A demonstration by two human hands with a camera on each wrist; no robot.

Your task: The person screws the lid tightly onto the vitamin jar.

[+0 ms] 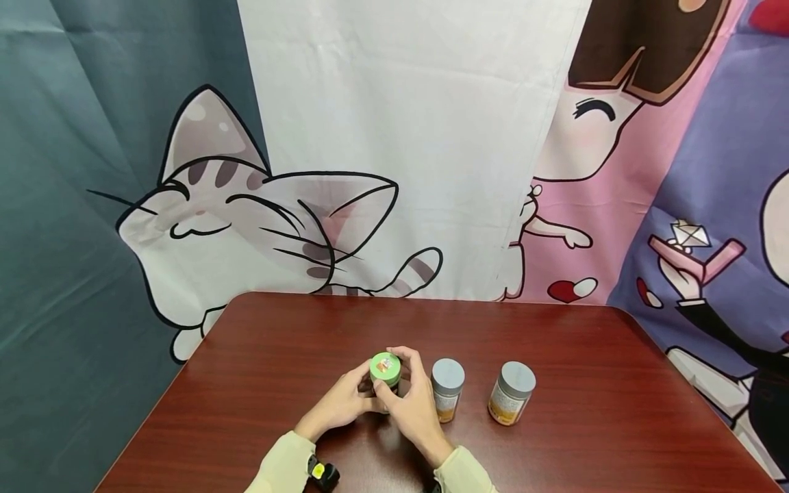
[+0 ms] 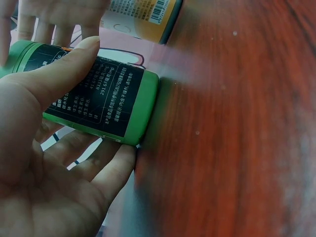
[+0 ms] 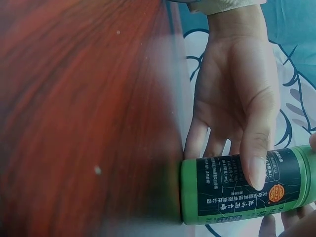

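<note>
A green pill bottle (image 1: 385, 368) with a black label stands upright on the table in front of me. My left hand (image 1: 340, 405) holds its body, the thumb lying across the label and the fingers round the far side, as the left wrist view shows with the bottle (image 2: 123, 98) base right at the tabletop. Around the green lid at the top, my right hand (image 1: 420, 412) has its thumb on the near side and its fingers behind. In the right wrist view only part of that hand (image 3: 301, 224) shows at the lid end.
Two grey-lidded bottles with orange and white labels stand to the right: one bottle (image 1: 448, 378) close beside my right hand, the other bottle (image 1: 516, 381) farther right. The reddish-brown wooden table (image 1: 277, 342) ends at a cartoon-printed curtain (image 1: 394, 123) behind.
</note>
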